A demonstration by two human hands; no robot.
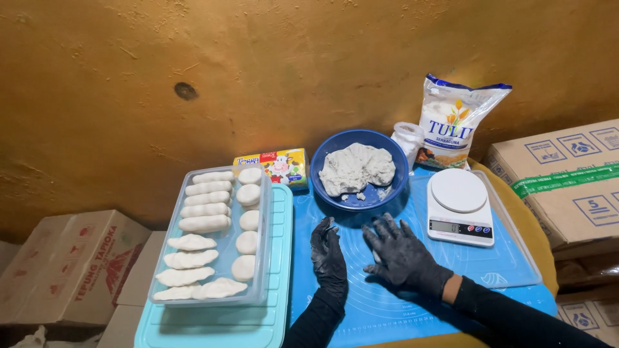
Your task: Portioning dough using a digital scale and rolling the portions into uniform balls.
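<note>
While gloved hands (pixel 371 254) press, pale lumpy dough (pixel 356 169)

A blue silicone mat (pixel 451 270) lies flat across the lower right of the frame, faint white guide lines printed on it. The left hand (pixel 329 252), in a black glove dusted pale with flour, stands on its edge on the mat at lower centre, fingers pointing up the frame. The right hand (pixel 401 256), gloved and floured the same, lies palm down just to its right with fingers spread; a small pale bit of dough (pixel 376 257) shows under its palm. Both hands rest just below a blue bowl (pixel 393 187) at centre frame, which holds a rough, torn lump of off-white dough (pixel 356 169).
</note>
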